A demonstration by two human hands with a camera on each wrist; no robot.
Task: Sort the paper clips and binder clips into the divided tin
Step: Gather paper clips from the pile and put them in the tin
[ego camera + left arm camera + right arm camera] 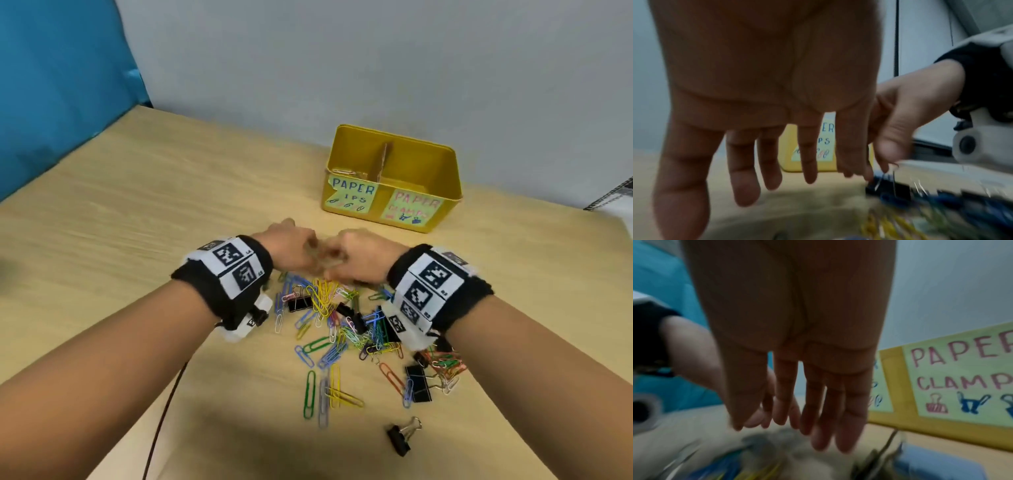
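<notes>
On wooden table (137, 212) | grey wall (342, 68) behind | hands (325, 255) together, fingers straight, holding nothing seen

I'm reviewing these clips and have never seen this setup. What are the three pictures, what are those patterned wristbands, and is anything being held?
No machine here: a person works with bare hands. The top picture comes from a head camera looking down; the other two come from cameras strapped under each wrist, looking along the fingers. The checkered wristbands belong to that rig. On the table lies a pile of paper clips mixed with black binder clips. Behind it stands a yellow tin with a divider, labelled for paper clips and paper clamps. The left hand and right hand meet above the pile, fingers hanging fairly straight in the wrist views. Motion blur hides whether either pinches a clip.
</notes>
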